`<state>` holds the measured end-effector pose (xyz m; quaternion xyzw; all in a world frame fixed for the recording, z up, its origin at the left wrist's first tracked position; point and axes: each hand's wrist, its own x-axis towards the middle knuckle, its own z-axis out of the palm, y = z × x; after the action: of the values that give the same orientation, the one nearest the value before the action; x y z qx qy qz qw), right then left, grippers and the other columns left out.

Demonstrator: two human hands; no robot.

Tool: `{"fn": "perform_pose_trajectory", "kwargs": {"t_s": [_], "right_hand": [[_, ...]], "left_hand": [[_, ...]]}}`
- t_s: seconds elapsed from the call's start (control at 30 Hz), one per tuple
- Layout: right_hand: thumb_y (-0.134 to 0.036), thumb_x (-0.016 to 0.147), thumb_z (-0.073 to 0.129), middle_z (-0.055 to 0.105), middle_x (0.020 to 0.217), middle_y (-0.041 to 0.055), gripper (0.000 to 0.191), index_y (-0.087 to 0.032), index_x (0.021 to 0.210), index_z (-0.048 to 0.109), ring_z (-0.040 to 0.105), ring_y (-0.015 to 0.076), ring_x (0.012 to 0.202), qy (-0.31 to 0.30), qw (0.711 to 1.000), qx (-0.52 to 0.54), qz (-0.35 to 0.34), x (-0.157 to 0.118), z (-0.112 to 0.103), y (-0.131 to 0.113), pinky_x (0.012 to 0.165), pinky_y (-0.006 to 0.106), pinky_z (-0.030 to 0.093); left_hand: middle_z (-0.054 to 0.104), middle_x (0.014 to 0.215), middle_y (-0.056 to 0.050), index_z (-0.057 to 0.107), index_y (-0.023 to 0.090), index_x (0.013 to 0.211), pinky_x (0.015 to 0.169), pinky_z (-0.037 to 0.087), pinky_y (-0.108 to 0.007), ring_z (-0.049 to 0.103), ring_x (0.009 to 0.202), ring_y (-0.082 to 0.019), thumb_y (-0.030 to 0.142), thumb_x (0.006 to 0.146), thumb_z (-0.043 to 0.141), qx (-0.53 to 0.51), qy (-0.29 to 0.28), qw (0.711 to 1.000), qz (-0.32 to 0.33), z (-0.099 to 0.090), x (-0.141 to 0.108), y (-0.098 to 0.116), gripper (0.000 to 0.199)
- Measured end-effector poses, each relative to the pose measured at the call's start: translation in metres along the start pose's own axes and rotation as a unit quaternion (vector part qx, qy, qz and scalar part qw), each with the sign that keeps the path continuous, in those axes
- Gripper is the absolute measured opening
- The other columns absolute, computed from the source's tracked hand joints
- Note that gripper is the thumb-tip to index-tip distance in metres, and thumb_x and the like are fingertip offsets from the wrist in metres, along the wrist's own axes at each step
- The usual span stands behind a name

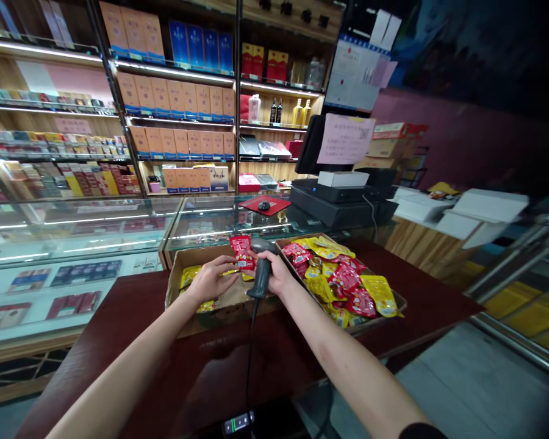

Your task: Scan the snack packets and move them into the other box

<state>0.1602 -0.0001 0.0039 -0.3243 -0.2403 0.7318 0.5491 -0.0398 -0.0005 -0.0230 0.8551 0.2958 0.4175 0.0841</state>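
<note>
My right hand (pixel 277 271) grips a dark grey handheld barcode scanner (pixel 261 277) by its handle, and a black cable hangs down from it. A small red snack packet (pixel 242 251) with white print is upright in the fingers of my left hand (pixel 215 279), close to the scanner's head. Beneath both hands lies a shallow cardboard box (pixel 176 271) with a few yellow packets (pixel 190 275) in it. To the right, a second cardboard box (pixel 400 300) is heaped with red packets (pixel 345 277) and yellow packets (pixel 379 294).
The boxes stand on a dark red wooden counter (pixel 201 366). Behind are a glass display case (pixel 201 228), a mouse (pixel 264 206) on a red mat, and a monitor (pixel 308 146) above a black cash drawer (pixel 333 204). A lit device (pixel 238 422) lies at the near edge.
</note>
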Motion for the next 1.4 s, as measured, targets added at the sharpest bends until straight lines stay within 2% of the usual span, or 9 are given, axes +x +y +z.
{"fn": "perform_pose_trajectory", "kwargs": {"t_s": [0.1, 0.17, 0.23, 0.37, 0.5, 0.67, 0.87, 1.1, 1.4], "right_hand": [[-0.010, 0.069, 0.056, 0.070, 0.085, 0.0036, 0.029, -0.016, 0.097, 0.060, 0.067, 0.0173, 0.078, -0.003, 1.000, -0.001, 0.003, -0.002, -0.001, 0.000, 0.076, 0.035, 0.058], [-0.011, 0.068, 0.058, 0.071, 0.088, 0.0038, 0.029, -0.016, 0.097, 0.061, 0.067, 0.0170, 0.078, -0.010, 1.000, -0.021, -0.008, -0.004, -0.001, 0.001, 0.075, 0.033, 0.058], [-0.013, 0.067, 0.060, 0.071, 0.089, 0.0034, 0.031, -0.018, 0.097, 0.061, 0.067, 0.0172, 0.079, -0.012, 0.998, -0.054, -0.019, -0.006, -0.001, 0.002, 0.073, 0.032, 0.058], [-0.015, 0.063, 0.064, 0.071, 0.088, 0.0025, 0.031, -0.019, 0.094, 0.061, 0.067, 0.0168, 0.076, 0.002, 0.994, -0.108, -0.034, -0.006, -0.002, 0.006, 0.069, 0.031, 0.058], [-0.015, 0.062, 0.065, 0.070, 0.082, 0.0020, 0.028, -0.018, 0.090, 0.062, 0.066, 0.0155, 0.072, 0.010, 0.994, -0.101, -0.030, -0.003, -0.005, 0.008, 0.069, 0.030, 0.058], [-0.013, 0.064, 0.063, 0.069, 0.077, 0.0023, 0.021, -0.016, 0.085, 0.061, 0.065, 0.0130, 0.069, 0.033, 0.995, -0.088, 0.021, 0.001, -0.009, 0.006, 0.071, 0.031, 0.059], [-0.014, 0.064, 0.070, 0.068, 0.082, 0.0046, 0.022, -0.014, 0.084, 0.062, 0.068, 0.0158, 0.075, 0.054, 0.991, -0.120, -0.024, -0.026, -0.005, 0.011, 0.071, 0.030, 0.058], [-0.049, 0.069, 0.070, 0.060, 0.075, 0.0008, 0.041, -0.015, 0.085, 0.055, 0.064, 0.0150, 0.053, -0.022, 0.966, -0.257, -0.008, -0.074, 0.007, 0.044, 0.043, 0.026, 0.052], [-0.047, 0.070, 0.063, 0.049, 0.050, -0.0054, 0.033, -0.017, 0.071, 0.051, 0.044, 0.0077, 0.034, 0.032, 0.951, -0.307, -0.004, -0.080, 0.014, 0.066, 0.031, 0.019, 0.036]], "left_hand": [[0.063, 0.113, -0.009, 0.068, 0.022, 0.102, 0.087, 0.050, -0.032, 0.062, 0.100, -0.021, 0.032, 0.081, 0.063, -0.065, 0.043, 0.994, -0.071, 0.003, 0.004, 0.008, 0.024], [0.063, 0.115, -0.010, 0.063, 0.021, 0.111, 0.077, 0.054, -0.030, 0.064, 0.094, -0.021, 0.035, 0.076, 0.069, -0.143, 0.108, 0.966, -0.186, 0.006, 0.013, 0.009, 0.038], [0.065, 0.111, -0.011, 0.060, 0.019, 0.116, 0.066, 0.055, -0.028, 0.067, 0.083, -0.019, 0.037, 0.070, 0.075, -0.257, 0.117, 0.900, -0.331, 0.008, 0.024, 0.005, 0.052], [0.070, 0.088, -0.011, 0.065, 0.012, 0.099, 0.061, 0.056, -0.030, 0.067, 0.069, -0.019, 0.035, 0.064, 0.081, -0.461, -0.007, 0.734, -0.498, 0.009, 0.041, -0.011, 0.045], [0.071, 0.079, -0.007, 0.066, 0.014, 0.090, 0.061, 0.057, -0.030, 0.067, 0.064, -0.017, 0.028, 0.062, 0.083, -0.495, -0.003, 0.680, -0.541, 0.015, 0.044, -0.025, 0.036], [0.072, 0.079, -0.006, 0.064, 0.015, 0.095, 0.061, 0.058, -0.030, 0.068, 0.061, -0.017, 0.024, 0.062, 0.083, -0.490, -0.008, 0.678, -0.548, 0.021, 0.042, -0.032, 0.039], [0.071, 0.076, -0.006, 0.063, 0.014, 0.096, 0.053, 0.055, -0.026, 0.064, 0.055, -0.014, 0.027, 0.055, 0.086, -0.444, 0.081, 0.714, -0.535, 0.016, 0.044, -0.036, 0.049], [0.070, 0.076, -0.005, 0.064, 0.014, 0.090, 0.052, 0.054, -0.024, 0.064, 0.057, -0.014, 0.033, 0.048, 0.088, -0.427, 0.099, 0.738, -0.513, 0.023, 0.043, -0.046, 0.052], [0.071, 0.075, -0.006, 0.065, 0.015, 0.091, 0.051, 0.052, -0.023, 0.065, 0.057, -0.014, 0.034, 0.050, 0.087, -0.426, 0.097, 0.741, -0.510, 0.022, 0.042, -0.046, 0.050]]}}
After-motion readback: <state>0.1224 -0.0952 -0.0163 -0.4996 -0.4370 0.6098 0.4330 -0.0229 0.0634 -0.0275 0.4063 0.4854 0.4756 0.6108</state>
